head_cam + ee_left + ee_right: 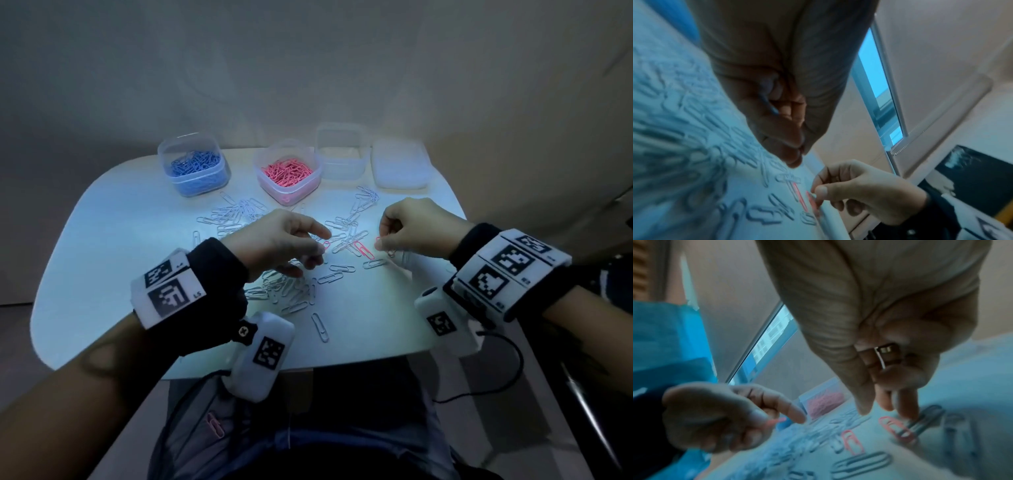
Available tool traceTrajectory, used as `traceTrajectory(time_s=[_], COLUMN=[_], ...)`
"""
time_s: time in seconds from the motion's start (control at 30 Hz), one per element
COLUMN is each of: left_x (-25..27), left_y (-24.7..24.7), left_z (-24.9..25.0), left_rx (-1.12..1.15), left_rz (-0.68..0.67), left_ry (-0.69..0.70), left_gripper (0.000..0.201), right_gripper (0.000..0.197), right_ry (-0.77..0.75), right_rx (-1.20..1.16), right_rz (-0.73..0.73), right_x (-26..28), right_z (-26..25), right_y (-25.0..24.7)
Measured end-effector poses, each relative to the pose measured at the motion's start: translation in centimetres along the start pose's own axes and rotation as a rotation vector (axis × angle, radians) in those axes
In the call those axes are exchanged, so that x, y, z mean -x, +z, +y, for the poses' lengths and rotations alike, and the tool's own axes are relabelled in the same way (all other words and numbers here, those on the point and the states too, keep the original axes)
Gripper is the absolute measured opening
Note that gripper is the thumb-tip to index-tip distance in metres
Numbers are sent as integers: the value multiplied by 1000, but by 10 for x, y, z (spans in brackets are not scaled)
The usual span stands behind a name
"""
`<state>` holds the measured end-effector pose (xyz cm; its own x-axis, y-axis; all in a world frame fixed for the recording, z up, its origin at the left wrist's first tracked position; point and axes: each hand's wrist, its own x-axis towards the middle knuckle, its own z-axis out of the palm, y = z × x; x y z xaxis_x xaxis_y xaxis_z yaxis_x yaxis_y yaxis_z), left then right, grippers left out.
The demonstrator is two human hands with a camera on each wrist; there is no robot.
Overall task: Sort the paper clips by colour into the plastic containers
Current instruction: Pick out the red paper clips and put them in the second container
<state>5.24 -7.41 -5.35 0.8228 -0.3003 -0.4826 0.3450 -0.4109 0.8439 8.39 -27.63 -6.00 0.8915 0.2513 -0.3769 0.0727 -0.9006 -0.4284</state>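
Note:
My left hand (322, 248) hovers over the middle of the white table (102, 257) and pinches a pink paper clip (777, 420) between thumb and finger. A pale clip (767, 104) lies in its curled fingers. My right hand (382, 240) reaches down, its thumb and fingertips pinching another pink clip (812, 199) that lies on the table. A third pink clip (363, 250) lies between the hands among several white clips (291, 294). At the back stand a container of blue clips (193, 168), a container of pink clips (287, 173) and an empty clear container (342, 154).
A closed or upturned clear box (399, 166) stands at the back right. More white clips (236, 214) are scattered in front of the containers. One pink clip (214, 425) lies on my lap below the table's front edge. A cable (507, 370) hangs from the right wrist camera.

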Motion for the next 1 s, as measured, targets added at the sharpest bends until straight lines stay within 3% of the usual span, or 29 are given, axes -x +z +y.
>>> traceTrajectory(time_s=[0.2,0.33,0.43,0.5,0.57,0.77,1.0], left_x=[-4,-7,-8,-9,-10,-7,-4], left_y=[19,18,14,14,15,16,23], left_z=[4,7,5,3,1,-9,-17], left_rx=[278,578,596,634,758,1284,1400], left_rz=[105,21,-18,-3,16,108,56], left_ry=[-107,-195,-234,-222,-194,-132,-25], left_gripper=[24,23,26,31,35,31,37], right_gripper=[23,25,14,7,13,2,11], right_ry=[80,55,41,66,75,82,83], right_rx=[109,36,-77,-38,57,130,97], right_rz=[-9,0,5,36,64,-55,25], right_x=[-1,2,3,1,-2,-3,1], right_z=[-5,-11,-18,-23,-29,-34,-30], right_y=[4,4,11,15,18,16,20])
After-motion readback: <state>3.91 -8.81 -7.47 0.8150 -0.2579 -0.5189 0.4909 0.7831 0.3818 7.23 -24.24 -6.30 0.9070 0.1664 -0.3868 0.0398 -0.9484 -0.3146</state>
